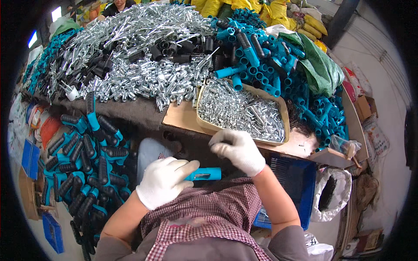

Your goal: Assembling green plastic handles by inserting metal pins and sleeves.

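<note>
Teal handle (212, 173)'s held crosswise over the checked apron (204, 198), left end gripped by the left hand (167, 179); right hand (237, 151)'s curled just past the free end, any pinch can't be told.

From my station I see the left hand (164, 180) gripping a teal part (211, 173); the right hand (238, 150), fingers curled, near the tray (285, 117); handles (85, 161) heaped.

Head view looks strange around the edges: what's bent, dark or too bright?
In the head view: the dark upper-right post leans, likely fisheye distortion; the picture's corners fall black; the upper-left bright panel washes out white; the metal parts glint.
</note>
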A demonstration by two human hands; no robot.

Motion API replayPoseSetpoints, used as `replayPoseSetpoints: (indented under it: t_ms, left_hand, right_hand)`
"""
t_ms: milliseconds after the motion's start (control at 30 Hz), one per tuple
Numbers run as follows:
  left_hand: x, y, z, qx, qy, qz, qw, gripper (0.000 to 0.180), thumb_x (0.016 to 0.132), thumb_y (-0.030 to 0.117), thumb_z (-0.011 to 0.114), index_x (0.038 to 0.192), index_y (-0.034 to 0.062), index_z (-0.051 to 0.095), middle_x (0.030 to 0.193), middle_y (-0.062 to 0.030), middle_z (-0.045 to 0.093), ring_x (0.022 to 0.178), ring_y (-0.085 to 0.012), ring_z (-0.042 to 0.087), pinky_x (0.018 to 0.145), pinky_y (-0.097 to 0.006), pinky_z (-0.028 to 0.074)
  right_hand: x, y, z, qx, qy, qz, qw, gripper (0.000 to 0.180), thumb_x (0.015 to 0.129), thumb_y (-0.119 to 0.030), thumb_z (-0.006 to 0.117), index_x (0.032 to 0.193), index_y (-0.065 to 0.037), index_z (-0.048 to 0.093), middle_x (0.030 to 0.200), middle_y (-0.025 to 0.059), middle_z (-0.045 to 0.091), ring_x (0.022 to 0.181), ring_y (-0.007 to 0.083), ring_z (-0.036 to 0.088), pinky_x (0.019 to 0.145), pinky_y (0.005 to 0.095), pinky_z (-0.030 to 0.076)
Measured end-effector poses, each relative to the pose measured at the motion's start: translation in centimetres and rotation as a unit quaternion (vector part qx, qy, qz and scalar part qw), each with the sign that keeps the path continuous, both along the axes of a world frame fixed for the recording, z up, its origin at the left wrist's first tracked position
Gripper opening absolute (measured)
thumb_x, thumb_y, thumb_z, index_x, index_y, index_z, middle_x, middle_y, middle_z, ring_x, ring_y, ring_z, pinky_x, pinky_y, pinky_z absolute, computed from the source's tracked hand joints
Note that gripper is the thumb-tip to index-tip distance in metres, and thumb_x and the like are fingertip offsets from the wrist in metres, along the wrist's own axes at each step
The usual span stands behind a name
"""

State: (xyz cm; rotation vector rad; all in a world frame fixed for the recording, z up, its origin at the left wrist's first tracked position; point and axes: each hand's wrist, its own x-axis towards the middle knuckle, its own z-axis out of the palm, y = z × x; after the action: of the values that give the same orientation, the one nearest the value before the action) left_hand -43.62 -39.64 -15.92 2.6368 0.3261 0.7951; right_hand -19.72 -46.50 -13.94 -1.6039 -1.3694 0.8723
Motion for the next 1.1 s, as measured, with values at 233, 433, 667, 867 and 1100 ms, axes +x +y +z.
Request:
replayPoseSetpoints:
  t_ms: [233, 433, 667, 867, 1100]
  left_hand:
    - [0.4, -0.5, 0.6, 0.034, 0.041, -0.002, 0.999, 0.068, 0.066, 0.02, 0.076, 0.129, 0.0015, 0.056, 0.079, -0.0111, 0.062, 0.073, -0.03, 0.061, 0.065, -0.041, 0.049]
    - [0.0, -0.3, -0.2, 0.03, 0.033, 0.023, 0.999, 0.079, 0.067, 0.025, 0.077, 0.138, 0.0061, 0.048, 0.08, -0.0067, 0.063, 0.075, -0.0255, 0.063, 0.065, -0.038, 0.05]
    - [0.6, -1.9, 0.4, -0.139, 0.059, 0.077, 0.986, 0.073, 0.068, 0.016, 0.078, 0.134, 0.002, 0.051, 0.093, -0.0188, 0.068, 0.084, -0.0377, 0.068, 0.073, -0.042, 0.055]
    - [0.6, -2.1, -0.3, -0.241, 0.08, 0.111, 0.961, 0.074, 0.07, 0.02, 0.081, 0.136, 0.0072, 0.049, 0.098, -0.018, 0.07, 0.093, -0.036, 0.068, 0.079, -0.042, 0.055]
    - [0.9, -1.8, -1.3, -0.122, -0.046, 0.074, 0.989, 0.053, 0.07, 0.008, 0.078, 0.12, 0.0074, 0.059, 0.104, -0.0148, 0.069, 0.093, -0.0348, 0.067, 0.08, -0.041, 0.055]
  right_hand:
    - [-4.0, -1.4, -1.1, 0.078, -0.159, 0.084, 0.981, 0.016, 0.081, -0.013, 0.072, 0.092, -0.002, 0.067, 0.087, 0.0161, 0.065, 0.081, 0.0332, 0.066, 0.072, 0.0378, 0.052]
    - [-4.8, -3.5, -1.2, 0.116, -0.316, 0.108, 0.935, 0.031, 0.075, -0.019, 0.076, 0.101, -0.004, 0.065, 0.093, 0.0138, 0.065, 0.085, 0.0321, 0.065, 0.074, 0.0404, 0.052]
    - [-4.3, -3.8, -2.6, 0.17, -0.351, 0.121, 0.913, 0.044, 0.073, -0.013, 0.07, 0.115, -0.004, 0.059, 0.099, 0.0105, 0.063, 0.085, 0.0274, 0.062, 0.074, 0.0388, 0.05]
    - [-2.6, -2.0, -2.8, 0.306, -0.362, 0.175, 0.863, 0.029, 0.074, -0.019, 0.064, 0.101, -0.006, 0.064, 0.091, 0.008, 0.063, 0.085, 0.0269, 0.061, 0.076, 0.0386, 0.047]
    - [4.8, 4.4, -2.8, 0.13, -0.418, -0.148, 0.887, 0.019, 0.081, -0.02, 0.07, 0.094, -0.005, 0.071, 0.089, 0.0175, 0.067, 0.086, 0.0365, 0.064, 0.078, 0.0449, 0.049]
